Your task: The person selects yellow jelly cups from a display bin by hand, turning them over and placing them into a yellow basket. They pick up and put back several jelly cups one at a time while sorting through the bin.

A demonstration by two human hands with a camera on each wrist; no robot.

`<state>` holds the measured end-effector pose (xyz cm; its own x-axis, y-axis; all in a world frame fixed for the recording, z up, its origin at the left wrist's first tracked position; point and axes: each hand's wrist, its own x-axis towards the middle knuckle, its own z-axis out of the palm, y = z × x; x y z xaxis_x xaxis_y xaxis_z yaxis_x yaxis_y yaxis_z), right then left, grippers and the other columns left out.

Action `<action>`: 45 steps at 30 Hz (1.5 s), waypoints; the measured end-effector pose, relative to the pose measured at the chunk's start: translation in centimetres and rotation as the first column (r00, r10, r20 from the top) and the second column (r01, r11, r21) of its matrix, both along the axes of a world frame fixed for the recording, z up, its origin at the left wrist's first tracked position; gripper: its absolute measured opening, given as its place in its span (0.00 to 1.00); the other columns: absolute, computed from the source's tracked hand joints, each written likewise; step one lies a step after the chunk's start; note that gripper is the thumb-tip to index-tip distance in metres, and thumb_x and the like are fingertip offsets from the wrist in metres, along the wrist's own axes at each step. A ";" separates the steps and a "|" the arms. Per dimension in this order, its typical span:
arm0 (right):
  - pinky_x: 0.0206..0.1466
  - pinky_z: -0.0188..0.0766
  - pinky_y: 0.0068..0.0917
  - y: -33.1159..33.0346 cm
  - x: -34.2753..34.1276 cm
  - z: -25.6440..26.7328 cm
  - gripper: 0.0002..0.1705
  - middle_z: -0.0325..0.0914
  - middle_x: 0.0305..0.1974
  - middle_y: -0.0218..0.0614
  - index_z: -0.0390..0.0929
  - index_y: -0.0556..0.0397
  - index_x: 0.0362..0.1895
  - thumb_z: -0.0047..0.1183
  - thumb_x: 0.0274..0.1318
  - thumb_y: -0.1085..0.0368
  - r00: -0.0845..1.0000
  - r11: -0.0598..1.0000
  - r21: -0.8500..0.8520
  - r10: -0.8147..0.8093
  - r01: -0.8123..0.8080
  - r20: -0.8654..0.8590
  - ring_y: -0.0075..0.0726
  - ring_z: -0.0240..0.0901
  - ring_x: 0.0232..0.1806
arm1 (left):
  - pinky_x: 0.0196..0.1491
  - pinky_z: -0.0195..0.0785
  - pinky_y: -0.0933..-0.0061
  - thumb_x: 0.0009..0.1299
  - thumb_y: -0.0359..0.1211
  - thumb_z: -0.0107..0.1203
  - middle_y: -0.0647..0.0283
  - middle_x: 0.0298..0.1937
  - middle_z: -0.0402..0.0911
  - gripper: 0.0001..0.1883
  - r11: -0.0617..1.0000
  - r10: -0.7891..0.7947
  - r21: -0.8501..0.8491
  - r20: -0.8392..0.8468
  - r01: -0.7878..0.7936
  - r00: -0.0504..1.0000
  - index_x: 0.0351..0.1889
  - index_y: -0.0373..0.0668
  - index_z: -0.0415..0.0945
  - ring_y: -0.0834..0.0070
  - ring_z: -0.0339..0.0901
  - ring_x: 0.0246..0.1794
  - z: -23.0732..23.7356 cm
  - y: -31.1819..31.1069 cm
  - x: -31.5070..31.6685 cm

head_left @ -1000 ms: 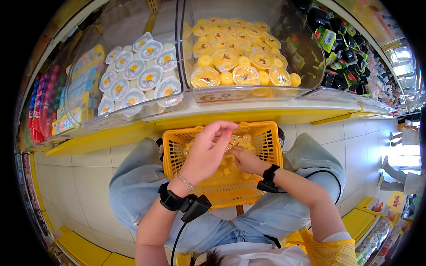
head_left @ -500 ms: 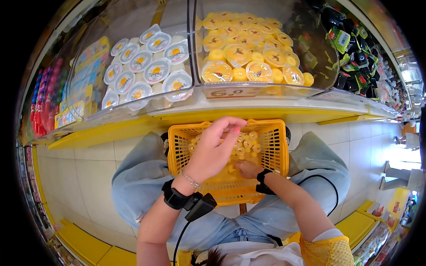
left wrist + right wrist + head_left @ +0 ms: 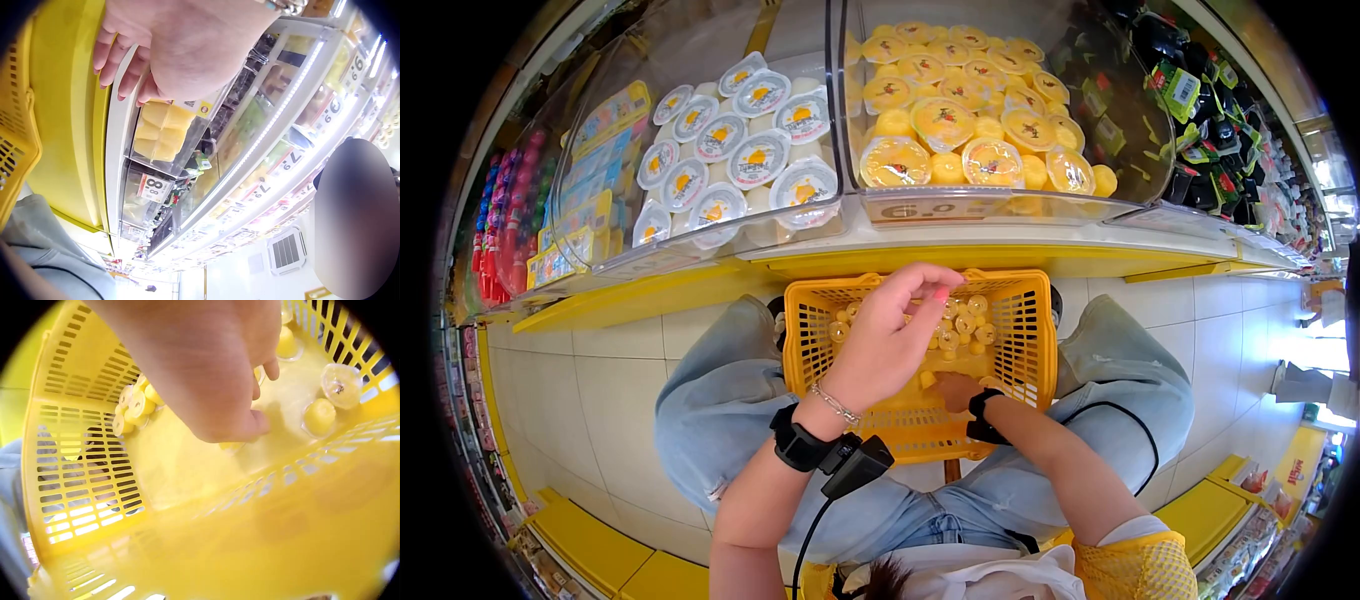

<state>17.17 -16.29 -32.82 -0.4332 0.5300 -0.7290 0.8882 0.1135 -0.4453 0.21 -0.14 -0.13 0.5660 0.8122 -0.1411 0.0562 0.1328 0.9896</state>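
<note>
A yellow plastic basket (image 3: 900, 420) stands between the knees. Small yellow jelly cups (image 3: 965, 325) cluster at its far side, and a few more lie singly on its floor. My right hand (image 3: 957, 390) is down inside the basket, its fingers lowered among loose cups. In the right wrist view a yellow cup (image 3: 231, 447) shows partly under that hand (image 3: 206, 369); I cannot tell whether the fingers hold it. My left hand (image 3: 885, 335) hovers over the basket with nothing in it. Its fingers hang loosely bent in the left wrist view, near the shelf edge.
Beyond the basket, a yellow shelf ledge (image 3: 880, 262) runs below clear bins. One bin holds larger yellow jelly cups (image 3: 943, 123), another white-lidded cups (image 3: 758, 158). Dark packets (image 3: 1220, 150) lie at the right. Denim-clad legs (image 3: 720, 390) flank the basket.
My right hand has moved toward the near side of the basket, away from the clustered cups. The left hand keeps its pose above the basket. The head view has shifted slightly.
</note>
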 end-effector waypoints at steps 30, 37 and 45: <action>0.57 0.69 0.37 2.2 -3.1 0.3 0.33 0.77 0.53 0.48 0.74 0.51 0.59 0.49 0.42 0.71 0.895 0.977 -0.200 -0.153 0.073 -0.418 0.49 0.73 0.55 | 0.54 0.66 0.76 0.76 0.30 0.46 0.63 0.48 0.79 0.11 1.000 0.013 0.016 0.027 -0.014 1.000 0.50 0.36 0.73 0.78 0.74 0.50 -0.3 -0.2 -0.1; 0.61 0.66 0.32 4.7 -3.8 2.3 0.37 0.77 0.56 0.47 0.75 0.52 0.60 0.45 0.37 0.74 0.739 0.921 -0.309 -0.377 0.236 -0.558 0.44 0.72 0.58 | 0.56 0.64 0.77 0.76 0.29 0.45 0.64 0.49 0.79 0.10 1.000 0.012 0.023 0.039 -0.013 0.999 0.50 0.36 0.73 0.80 0.73 0.51 -0.2 0.0 -0.4; 0.61 0.67 0.34 9.7 -3.9 12.3 0.36 0.78 0.54 0.47 0.76 0.55 0.58 0.47 0.35 0.74 0.711 0.937 -0.193 -0.346 0.290 -0.612 0.43 0.74 0.56 | 0.53 0.64 0.79 0.76 0.30 0.46 0.66 0.48 0.79 0.11 0.999 0.045 0.022 0.046 -0.046 0.998 0.51 0.36 0.73 0.82 0.72 0.48 0.5 0.1 -0.7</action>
<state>13.27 -6.59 -20.48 -0.6212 0.6759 -0.3966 0.3796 -0.1833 -0.9068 -0.53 -0.05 0.39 0.5338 0.8401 -0.0968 0.0055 0.1111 0.9938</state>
